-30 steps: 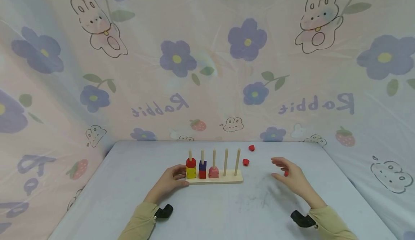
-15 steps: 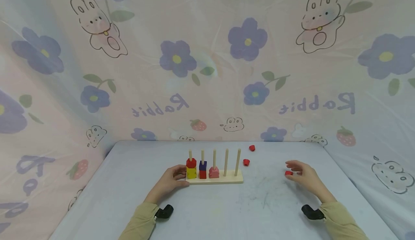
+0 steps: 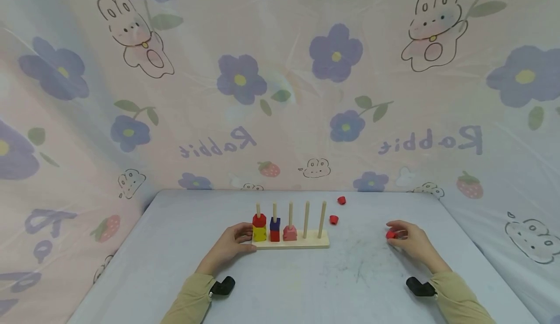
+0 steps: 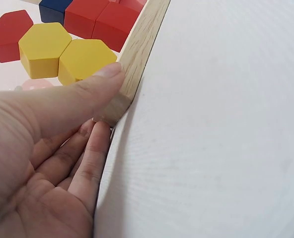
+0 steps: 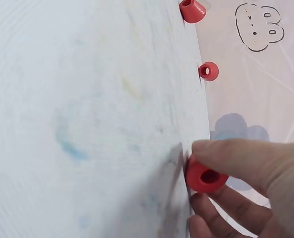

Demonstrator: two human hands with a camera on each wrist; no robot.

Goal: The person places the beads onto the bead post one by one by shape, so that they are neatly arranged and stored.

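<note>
At the left end of a wooden peg board, my left hand grips the base, thumb on the near edge and fingers round the end. Yellow blocks with a red block above fill the first peg. A blue block over red is on the second, and a pink block on the third. Two right pegs are bare. Off to the right, my right hand pinches a red tapered bead at the tabletop, its hole facing the right wrist camera.
Two more red tapered beads lie past the board's right end, one nearer and one close to the table's back edge. A curtain printed with rabbits and flowers hangs behind the white table.
My right hand has moved to the right, to the red bead, and its thumb and fingers have closed in on it. My left hand stays on the peg board.
</note>
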